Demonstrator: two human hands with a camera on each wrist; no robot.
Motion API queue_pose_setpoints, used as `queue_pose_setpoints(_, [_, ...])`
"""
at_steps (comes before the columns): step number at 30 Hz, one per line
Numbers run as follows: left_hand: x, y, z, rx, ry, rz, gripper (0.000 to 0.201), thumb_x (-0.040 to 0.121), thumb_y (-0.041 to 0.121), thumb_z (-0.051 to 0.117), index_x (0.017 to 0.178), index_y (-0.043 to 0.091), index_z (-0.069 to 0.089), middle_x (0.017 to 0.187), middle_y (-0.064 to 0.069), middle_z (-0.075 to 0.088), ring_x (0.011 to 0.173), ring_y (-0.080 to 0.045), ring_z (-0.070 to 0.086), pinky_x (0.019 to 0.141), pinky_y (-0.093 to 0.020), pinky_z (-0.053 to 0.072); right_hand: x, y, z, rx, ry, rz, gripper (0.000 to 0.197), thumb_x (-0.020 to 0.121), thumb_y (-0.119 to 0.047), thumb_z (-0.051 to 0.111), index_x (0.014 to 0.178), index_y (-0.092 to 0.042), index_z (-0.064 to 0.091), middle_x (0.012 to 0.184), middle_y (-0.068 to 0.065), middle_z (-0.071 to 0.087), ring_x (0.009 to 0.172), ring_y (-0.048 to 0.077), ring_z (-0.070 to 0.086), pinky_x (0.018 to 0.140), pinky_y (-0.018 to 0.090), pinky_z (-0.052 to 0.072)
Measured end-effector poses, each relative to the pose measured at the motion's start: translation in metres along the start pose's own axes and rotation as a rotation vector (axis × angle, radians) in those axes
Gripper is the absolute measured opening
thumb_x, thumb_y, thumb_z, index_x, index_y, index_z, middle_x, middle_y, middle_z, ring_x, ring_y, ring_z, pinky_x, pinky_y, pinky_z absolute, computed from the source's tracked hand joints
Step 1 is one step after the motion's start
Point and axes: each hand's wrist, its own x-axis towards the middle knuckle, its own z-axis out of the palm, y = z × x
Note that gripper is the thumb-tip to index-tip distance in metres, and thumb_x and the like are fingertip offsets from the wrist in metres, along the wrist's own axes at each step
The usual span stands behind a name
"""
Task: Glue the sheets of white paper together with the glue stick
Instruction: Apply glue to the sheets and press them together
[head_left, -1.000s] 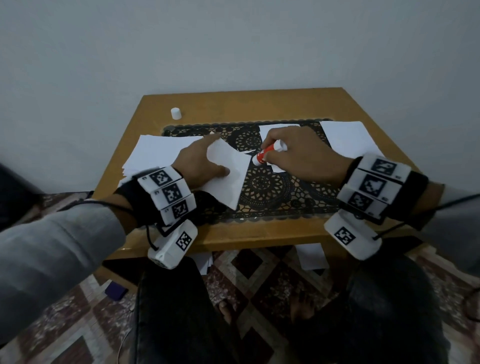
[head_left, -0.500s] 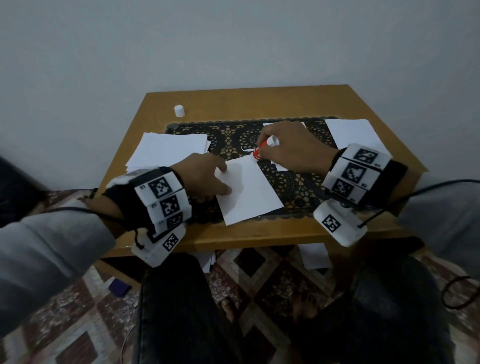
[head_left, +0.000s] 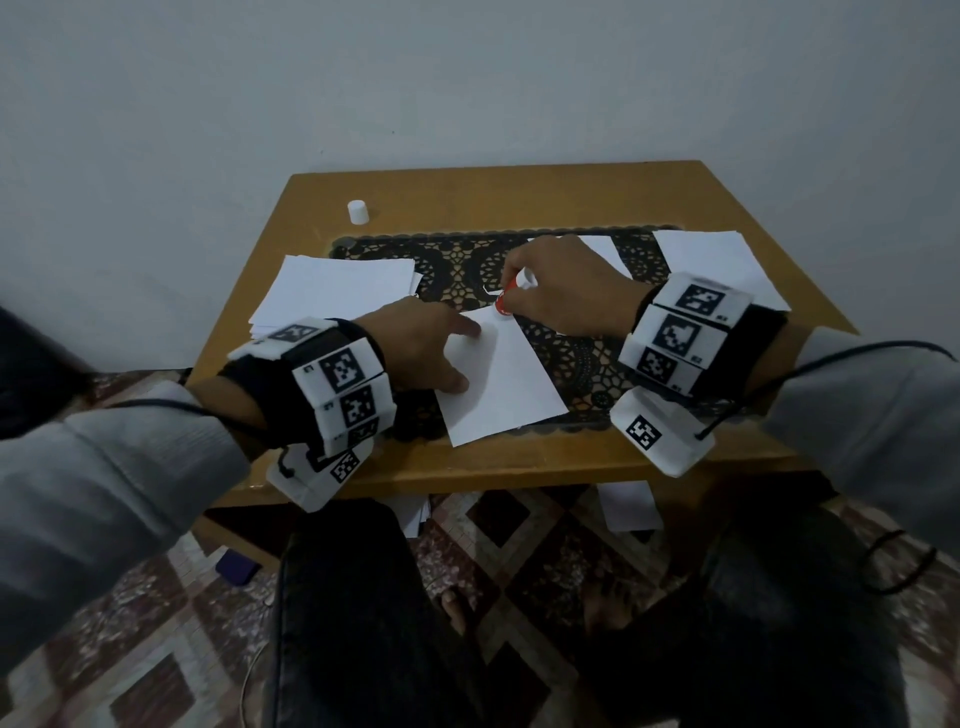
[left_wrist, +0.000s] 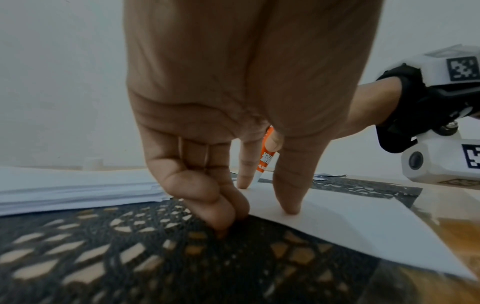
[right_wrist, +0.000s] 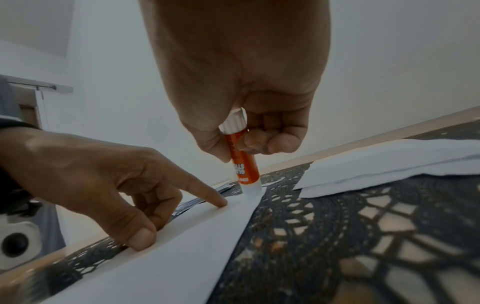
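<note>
Pinning the white sheet (head_left: 498, 384) flat on the near surface (head_left: 519, 462), your left hand (head_left: 421, 353) is spreading index and thumb; your right hand (head_left: 561, 291) is pinching the glue stick (right_wrist: 241, 158) at its far corner. Be keeping it upright, stroking lightly. Only the right wrist view is showing the tip touching paper.

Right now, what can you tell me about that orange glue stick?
The glue stick is a small orange tube with white lettering, a white ridged knob on top and a white collar at the bottom. It has no cap on. It stands nearly upright, tip pressed on the far corner of the white sheet. The right hand grips it; the left hand pins the sheet beside it.
</note>
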Motion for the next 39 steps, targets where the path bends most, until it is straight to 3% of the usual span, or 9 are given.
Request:
queue_pose_setpoints(4, [0.005,0.001,-0.003,0.035,-0.020,0.017,0.067,0.082,0.042,0.069,0.142,0.030,0.041,0.143,-0.003,0.046,0.124,-0.023,0.047,0.097,-0.030,0.038,-0.013,-0.005,-0.002,-0.015,-0.015,-0.016,0.022,0.083,-0.030,0.066,0.088,-0.009,0.070,0.083,0.001,0.061,0.076,0.017,0.056,0.061,0.028,0.042])
queue_pose_setpoints(9, [0.009,0.001,-0.004,0.036,-0.009,0.024,0.064,0.081,0.043,0.070,0.139,0.029,0.045,0.142,-0.001,0.047,0.123,-0.023,0.047,0.097,-0.030,0.038,-0.044,-0.014,-0.004,-0.021,-0.051,-0.030,0.019,0.084,-0.036,0.065,0.088,-0.018,0.068,0.070,-0.014,0.050,0.065,0.005,0.048,0.055,0.023,0.032])
queue_pose_setpoints(16, [0.020,0.006,0.000,0.092,0.078,0.042,0.051,0.078,0.052,0.069,0.120,0.026,0.056,0.120,-0.005,0.051,0.106,-0.022,0.046,0.080,-0.030,0.037,-0.081,-0.017,-0.005,0.002,-0.067,-0.057,0.023,0.083,-0.037,0.061,0.086,-0.015,0.068,0.076,0.003,0.068,0.068,0.016,0.059,0.066,0.040,0.053])
queue_pose_setpoints(23, [0.032,0.004,-0.007,0.019,0.017,-0.018,0.079,0.067,0.051,0.079,0.131,0.024,0.042,0.128,-0.006,0.046,0.112,-0.026,0.047,0.087,-0.032,0.040,-0.092,-0.015,-0.014,0.016,-0.155,-0.065,0.021,0.081,-0.036,0.062,0.078,-0.015,0.067,0.074,0.002,0.067,0.068,0.017,0.061,0.064,0.037,0.052])
queue_pose_setpoints(28, [0.038,-0.001,-0.015,-0.174,0.035,-0.005,0.072,0.071,0.026,0.082,0.131,0.021,0.043,0.125,-0.006,0.053,0.111,-0.026,0.052,0.085,-0.030,0.041,-0.093,-0.014,-0.030,0.090,-0.014,-0.059,0.017,0.079,-0.032,0.069,0.076,-0.016,0.071,0.072,0.001,0.069,0.068,0.016,0.063,0.063,0.039,0.053])
queue_pose_setpoints(31, [0.034,-0.006,-0.022,-0.222,0.103,0.087,0.063,0.078,0.011,0.074,0.132,0.024,0.043,0.116,-0.004,0.054,0.106,-0.025,0.053,0.082,-0.033,0.044,-0.089,-0.010,-0.038,0.097,0.017,-0.034,0.015,0.079,-0.034,0.070,0.076,-0.020,0.071,0.072,-0.006,0.068,0.067,0.010,0.061,0.058,0.026,0.049])
queue_pose_setpoints(33, [0.028,-0.010,-0.029,-0.254,0.025,0.164,0.062,0.082,0.003,0.067,0.135,0.027,0.045,0.121,0.000,0.052,0.106,-0.023,0.053,0.087,-0.036,0.047,-0.084,-0.007,-0.042,0.077,0.043,-0.013,0.015,0.078,-0.036,0.072,0.077,-0.021,0.072,0.076,-0.009,0.067,0.071,0.005,0.058,0.058,0.020,0.043])
queue_pose_setpoints(36, [0.019,-0.017,-0.036,-0.304,-0.089,0.206,0.045,0.084,-0.006,0.058,0.115,0.025,0.064,0.126,-0.004,0.057,0.108,-0.026,0.057,0.088,-0.037,0.051,-0.079,-0.005,-0.044,0.069,0.060,0.017,0.014,0.078,-0.036,0.072,0.079,-0.022,0.072,0.080,-0.012,0.065,0.074,0.002,0.055,0.061,0.023,0.040])
queue_pose_setpoints(39, [0.014,-0.022,-0.035,-0.323,0.062,0.094,0.037,0.083,-0.003,0.061,0.113,0.018,0.067,0.128,-0.006,0.055,0.111,-0.025,0.053,0.089,-0.027,0.042,-0.072,-0.006,-0.041,0.048,0.089,0.008,0.015,0.078,-0.037,0.072,0.080,-0.022,0.072,0.079,-0.011,0.064,0.074,0.002,0.053,0.062,0.022,0.039])
